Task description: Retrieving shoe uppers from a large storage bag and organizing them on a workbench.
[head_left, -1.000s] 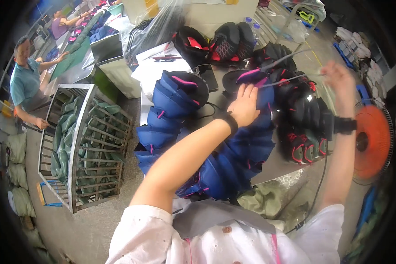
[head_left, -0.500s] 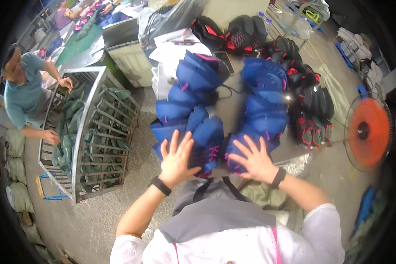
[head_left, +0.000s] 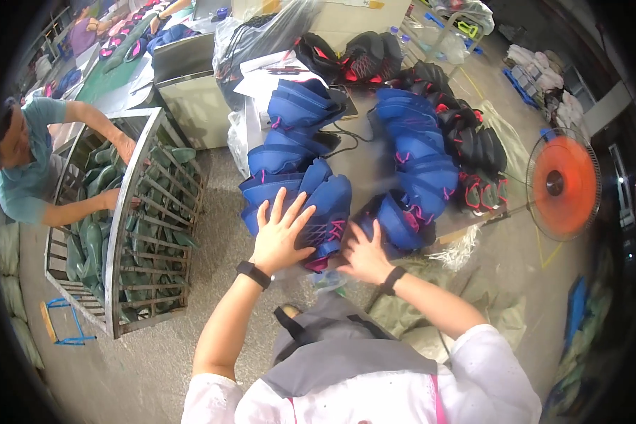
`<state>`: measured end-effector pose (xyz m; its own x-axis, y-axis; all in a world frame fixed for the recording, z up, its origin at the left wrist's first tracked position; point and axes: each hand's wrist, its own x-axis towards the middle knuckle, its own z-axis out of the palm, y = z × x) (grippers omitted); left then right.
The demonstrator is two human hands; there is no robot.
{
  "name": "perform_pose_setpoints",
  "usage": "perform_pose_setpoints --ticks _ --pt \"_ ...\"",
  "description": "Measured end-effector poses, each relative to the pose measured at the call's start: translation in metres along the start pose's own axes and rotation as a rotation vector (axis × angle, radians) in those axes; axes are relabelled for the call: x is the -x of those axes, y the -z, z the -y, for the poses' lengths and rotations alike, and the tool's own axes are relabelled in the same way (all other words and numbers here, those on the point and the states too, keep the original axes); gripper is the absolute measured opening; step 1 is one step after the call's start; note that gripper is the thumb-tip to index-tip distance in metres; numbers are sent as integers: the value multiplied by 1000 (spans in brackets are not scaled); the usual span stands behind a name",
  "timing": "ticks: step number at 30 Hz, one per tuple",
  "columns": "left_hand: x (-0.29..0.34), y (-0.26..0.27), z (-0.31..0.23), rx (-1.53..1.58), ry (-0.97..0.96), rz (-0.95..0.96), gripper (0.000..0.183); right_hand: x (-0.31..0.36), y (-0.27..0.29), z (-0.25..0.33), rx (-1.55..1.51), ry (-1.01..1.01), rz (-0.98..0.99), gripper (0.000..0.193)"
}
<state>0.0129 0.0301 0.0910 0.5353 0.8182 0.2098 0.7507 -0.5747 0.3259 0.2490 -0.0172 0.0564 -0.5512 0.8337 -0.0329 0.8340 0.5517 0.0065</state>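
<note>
Blue shoe uppers with pink lacing and trim lie nested in two rows on the table. Spread fingers of my left hand (head_left: 281, 237) rest on the near end of the left row of blue uppers (head_left: 332, 201). My right hand (head_left: 367, 258) is at the near end of the right row of blue uppers (head_left: 420, 173), beside the left row's lower corner. Its fingers are apart and touch the dark edge of the nearest upper there. Neither hand is closed around anything. What lies under the palms is hidden.
Black and red uppers (head_left: 480, 152) line the table's right and far edges. A phone (head_left: 348, 101) and papers lie at the back. An orange fan (head_left: 562, 184) stands right. At left, a co-worker (head_left: 32, 162) reaches into a metal-barred cart (head_left: 113, 283) of green shoe lasts.
My right hand has moved left and down toward the left row. The right row's near end now bends outward. The co-worker's arms have moved right across the cart.
</note>
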Motion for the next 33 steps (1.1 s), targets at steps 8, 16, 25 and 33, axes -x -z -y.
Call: perform_pose_setpoints --ticks 8,16,25,33 --pt "5 4 5 -66 -35 54 87 -34 23 -56 -1673 -778 -652 38" --pt "0 4 -2 -25 36 -1 89 -88 69 -182 -1399 -873 217 51" --pt "46 -88 -24 971 803 -642 140 -288 139 -136 -378 46 -310 80" --pt "45 -89 17 1584 584 -529 141 -324 121 -106 -583 -262 691 77"
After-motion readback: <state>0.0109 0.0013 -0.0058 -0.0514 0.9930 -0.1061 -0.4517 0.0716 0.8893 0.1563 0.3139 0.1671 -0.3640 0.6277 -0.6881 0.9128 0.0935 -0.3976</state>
